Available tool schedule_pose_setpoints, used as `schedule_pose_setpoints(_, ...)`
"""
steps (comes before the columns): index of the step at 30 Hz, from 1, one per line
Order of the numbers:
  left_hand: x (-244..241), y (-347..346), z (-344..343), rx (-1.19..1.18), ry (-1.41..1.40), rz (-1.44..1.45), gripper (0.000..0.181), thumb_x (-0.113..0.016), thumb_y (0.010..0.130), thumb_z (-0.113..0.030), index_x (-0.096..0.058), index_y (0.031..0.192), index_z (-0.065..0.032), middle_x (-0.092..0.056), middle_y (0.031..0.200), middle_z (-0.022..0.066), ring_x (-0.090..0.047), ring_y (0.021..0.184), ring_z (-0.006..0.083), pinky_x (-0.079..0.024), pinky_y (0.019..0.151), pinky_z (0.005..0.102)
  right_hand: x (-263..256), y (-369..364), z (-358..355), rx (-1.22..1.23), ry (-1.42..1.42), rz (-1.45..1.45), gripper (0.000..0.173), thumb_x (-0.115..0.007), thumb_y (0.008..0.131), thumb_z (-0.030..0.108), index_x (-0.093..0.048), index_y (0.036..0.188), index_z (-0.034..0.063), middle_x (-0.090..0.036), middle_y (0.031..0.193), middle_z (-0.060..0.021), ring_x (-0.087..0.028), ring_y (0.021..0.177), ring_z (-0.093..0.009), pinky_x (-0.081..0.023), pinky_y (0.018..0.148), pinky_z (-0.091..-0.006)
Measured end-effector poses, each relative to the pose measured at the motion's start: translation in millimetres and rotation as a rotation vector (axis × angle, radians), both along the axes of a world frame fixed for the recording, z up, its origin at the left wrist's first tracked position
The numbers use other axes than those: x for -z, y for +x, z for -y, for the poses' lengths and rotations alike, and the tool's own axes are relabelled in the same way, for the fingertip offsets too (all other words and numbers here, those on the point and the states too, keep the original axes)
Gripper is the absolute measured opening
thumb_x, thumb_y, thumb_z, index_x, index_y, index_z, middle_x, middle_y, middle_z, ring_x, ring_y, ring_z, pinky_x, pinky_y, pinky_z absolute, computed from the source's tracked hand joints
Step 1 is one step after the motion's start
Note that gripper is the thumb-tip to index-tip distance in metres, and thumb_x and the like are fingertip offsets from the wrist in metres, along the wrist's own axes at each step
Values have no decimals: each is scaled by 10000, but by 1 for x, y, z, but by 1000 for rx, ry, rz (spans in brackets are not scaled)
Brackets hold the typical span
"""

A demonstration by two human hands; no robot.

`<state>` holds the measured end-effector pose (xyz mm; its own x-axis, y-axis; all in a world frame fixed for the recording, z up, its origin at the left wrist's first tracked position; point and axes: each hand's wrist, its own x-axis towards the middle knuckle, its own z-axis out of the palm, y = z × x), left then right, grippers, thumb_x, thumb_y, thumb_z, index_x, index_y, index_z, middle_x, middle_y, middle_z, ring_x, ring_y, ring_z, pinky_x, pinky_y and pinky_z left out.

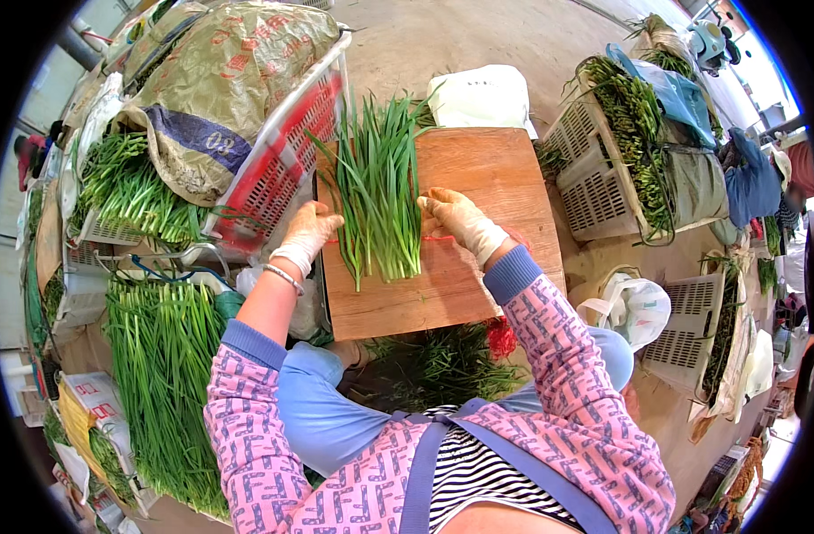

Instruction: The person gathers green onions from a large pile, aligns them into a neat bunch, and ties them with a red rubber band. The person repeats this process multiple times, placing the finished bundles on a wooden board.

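Note:
A bunch of long green garlic chives [383, 187] lies across the left half of a small wooden table [480, 173], its pale cut ends towards me. My left hand [312, 230], in a thin glove, is at the bunch's left edge with fingers bent. On the other side my right hand [457, 217], gloved too, has thumb and fingertips pinched together beside the leaves. A thin red string [440, 238] runs under the bunch and shows near both hands; how each hand grips it is hard to see. More red string [500, 337] hangs at the table's near right corner.
Left of me stand a large heap of chives [166, 374] and a red-and-white plastic crate [286, 153] under a woven sack [226, 87]. White crates of greens [597, 180] stand at the right, near a white plastic bag [627, 307]. Loose leaves [447, 367] lie below the table.

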<state>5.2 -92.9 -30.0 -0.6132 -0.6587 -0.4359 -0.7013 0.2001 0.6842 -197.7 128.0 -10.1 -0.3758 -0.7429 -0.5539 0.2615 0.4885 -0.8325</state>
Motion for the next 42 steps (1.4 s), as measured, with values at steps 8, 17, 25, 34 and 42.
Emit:
schedule_pose_setpoints(8,-3,-18,-28,144,-297,116,526,-778,675,-169,-535,1118,-22,-650,974,179,-640,945,323,-505,852,379,-1,32,27,-158,246,-594,1049,-809,743,302,-159,1470,-85,-480,1390,-224,-481,1275,-267,-380,1034,-298)
schedule_pose_setpoints(17,18,-22,-32,-65,187,-220,380,-714,731,-37,-545,1071,-16,-660,833,105,-644,767,191,-530,695,332,13,18,12,-182,199,-450,902,-721,813,387,-250,1468,-17,-550,1302,-230,-532,1214,-335,-434,990,-337)
schedule_pose_setpoints(25,-1,-4,-15,-86,67,-195,155,-684,793,-126,-596,891,-45,-655,748,68,-627,668,149,-517,655,308,-47,36,1,14,-172,-933,189,-657,862,205,-697,1028,123,-683,885,-113,-667,785,-225,-532,708,-348)
schedule_pose_setpoints(34,-32,-6,-32,176,184,37,283,-700,831,-277,-615,920,-21,-641,690,66,-613,591,147,-497,563,297,-58,70,-12,-35,-26,-853,196,-666,851,240,-701,997,113,-674,873,-105,-661,791,-265,-523,724,-359)
schedule_pose_setpoints(42,-45,-13,-70,481,-3,346,334,-680,791,-347,-728,849,-22,-695,731,108,-670,661,203,-529,644,326,-32,64,-25,74,-186,-673,224,-675,866,189,-672,1060,76,-686,921,-102,-663,833,-207,-521,750,-317)
